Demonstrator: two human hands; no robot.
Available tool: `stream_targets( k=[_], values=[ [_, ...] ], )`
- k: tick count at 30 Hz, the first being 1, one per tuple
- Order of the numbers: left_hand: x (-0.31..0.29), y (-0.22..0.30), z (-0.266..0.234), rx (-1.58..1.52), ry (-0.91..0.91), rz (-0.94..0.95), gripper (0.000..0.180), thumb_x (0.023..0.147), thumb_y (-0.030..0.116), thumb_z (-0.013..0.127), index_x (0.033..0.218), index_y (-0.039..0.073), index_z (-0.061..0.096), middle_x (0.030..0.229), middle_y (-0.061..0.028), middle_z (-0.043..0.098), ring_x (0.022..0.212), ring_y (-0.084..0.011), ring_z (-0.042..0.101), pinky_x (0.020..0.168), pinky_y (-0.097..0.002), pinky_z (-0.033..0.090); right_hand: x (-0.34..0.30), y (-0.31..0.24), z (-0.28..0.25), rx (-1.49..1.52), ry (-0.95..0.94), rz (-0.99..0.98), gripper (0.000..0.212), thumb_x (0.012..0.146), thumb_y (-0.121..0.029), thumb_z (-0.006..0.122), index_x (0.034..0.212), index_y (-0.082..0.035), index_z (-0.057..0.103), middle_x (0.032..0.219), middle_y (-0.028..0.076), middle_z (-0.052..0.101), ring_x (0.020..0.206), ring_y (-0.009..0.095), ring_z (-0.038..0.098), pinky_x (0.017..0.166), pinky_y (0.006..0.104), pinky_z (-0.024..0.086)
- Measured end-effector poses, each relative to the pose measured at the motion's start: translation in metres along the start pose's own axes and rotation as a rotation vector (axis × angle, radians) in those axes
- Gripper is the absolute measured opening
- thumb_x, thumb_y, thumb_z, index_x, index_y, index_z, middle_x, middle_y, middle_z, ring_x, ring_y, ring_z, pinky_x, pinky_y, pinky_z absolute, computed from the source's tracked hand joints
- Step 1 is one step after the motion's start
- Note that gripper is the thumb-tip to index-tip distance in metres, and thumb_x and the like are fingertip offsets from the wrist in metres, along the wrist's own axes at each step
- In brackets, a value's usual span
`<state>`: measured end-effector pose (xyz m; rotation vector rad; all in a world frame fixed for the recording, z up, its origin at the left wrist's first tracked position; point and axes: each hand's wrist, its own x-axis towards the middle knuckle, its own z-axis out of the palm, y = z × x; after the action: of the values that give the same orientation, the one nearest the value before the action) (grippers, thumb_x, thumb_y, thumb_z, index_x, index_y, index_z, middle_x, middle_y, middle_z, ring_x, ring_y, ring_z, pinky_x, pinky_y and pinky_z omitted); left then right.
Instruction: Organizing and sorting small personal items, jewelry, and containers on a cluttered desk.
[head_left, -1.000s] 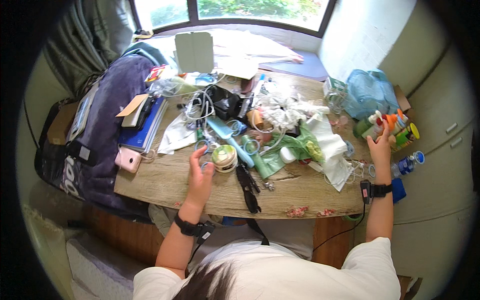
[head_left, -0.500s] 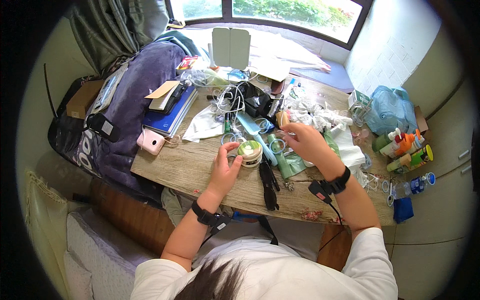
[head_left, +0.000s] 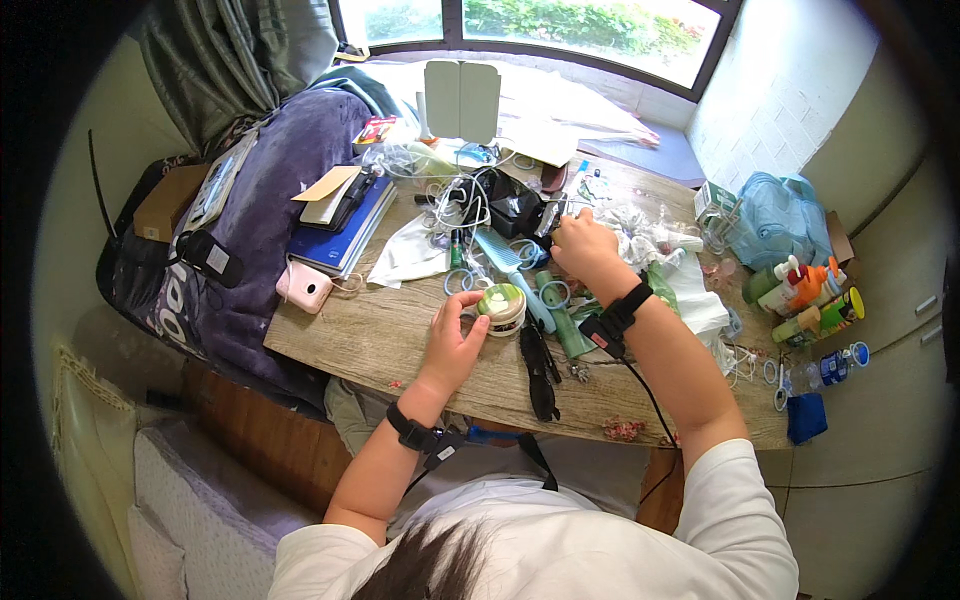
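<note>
A round jar with a green lid [head_left: 502, 299] stands at the near middle of the desk. My left hand [head_left: 455, 338] is closed around its left side, thumb and fingers against it. Farther back, my right hand [head_left: 588, 246] reaches into the clutter with its fingers curled. What those fingers hold, if anything, is hidden. Just beyond them are a shiny dark item [head_left: 552, 213] and a black bag [head_left: 512, 208]. A light blue comb [head_left: 498, 248] and a green tube [head_left: 565, 325] lie between my hands. Below the comb is a folded black object [head_left: 538, 372].
Crumpled white plastic [head_left: 640, 232] and tangled white cables [head_left: 462, 200] cover the back of the desk [head_left: 385, 345]. Blue notebooks [head_left: 350, 235] and a pink device [head_left: 303, 287] sit at the left. Bottles [head_left: 800, 288] and a large blue jug [head_left: 780, 220] stand right.
My right hand has moved farther back over the clutter, its fingers now curled where a tan item showed before. My left hand stays at the jar.
</note>
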<state>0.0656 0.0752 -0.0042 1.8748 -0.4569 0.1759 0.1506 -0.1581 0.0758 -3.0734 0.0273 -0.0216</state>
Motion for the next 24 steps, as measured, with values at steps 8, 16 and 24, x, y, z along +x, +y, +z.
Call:
stream_targets(
  k=[8, 16, 24],
  values=[
    [0.003, 0.001, 0.001, -0.013, -0.019, 0.031, 0.024, 0.088, 0.011, 0.055, 0.111, 0.003, 0.053, 0.121, -0.0122, 0.056, 0.116, -0.0252, 0.051, 0.101, -0.0345, 0.036, 0.015, 0.016, 0.009, -0.059, -0.082, -0.018, 0.043, 0.073, -0.035, 0.070, 0.104, -0.007, 0.061, 0.107, 0.012, 0.062, 0.099, 0.028, 0.062, 0.079, 0.0385, 0.052],
    [0.004, 0.007, 0.001, 0.036, -0.022, 0.054, 0.023, 0.088, 0.010, 0.056, 0.110, 0.003, 0.053, 0.121, -0.0127, 0.055, 0.116, -0.0264, 0.050, 0.101, -0.0358, 0.037, 0.006, 0.058, -0.002, 0.264, 0.212, 0.072, 0.043, 0.073, -0.033, 0.068, 0.104, -0.004, 0.061, 0.099, 0.018, 0.064, 0.092, 0.031, 0.064, 0.078, 0.0394, 0.052],
    [0.002, 0.008, 0.000, 0.025, 0.003, 0.021, 0.022, 0.086, 0.012, 0.057, 0.106, 0.004, 0.054, 0.118, -0.0125, 0.057, 0.112, -0.0287, 0.052, 0.097, -0.0380, 0.039, -0.039, 0.083, -0.014, 1.234, 0.116, 0.045, 0.033, 0.086, -0.025, 0.050, 0.106, -0.001, 0.059, 0.082, 0.003, 0.057, 0.068, 0.012, 0.054, 0.063, 0.0261, 0.047]
  ],
)
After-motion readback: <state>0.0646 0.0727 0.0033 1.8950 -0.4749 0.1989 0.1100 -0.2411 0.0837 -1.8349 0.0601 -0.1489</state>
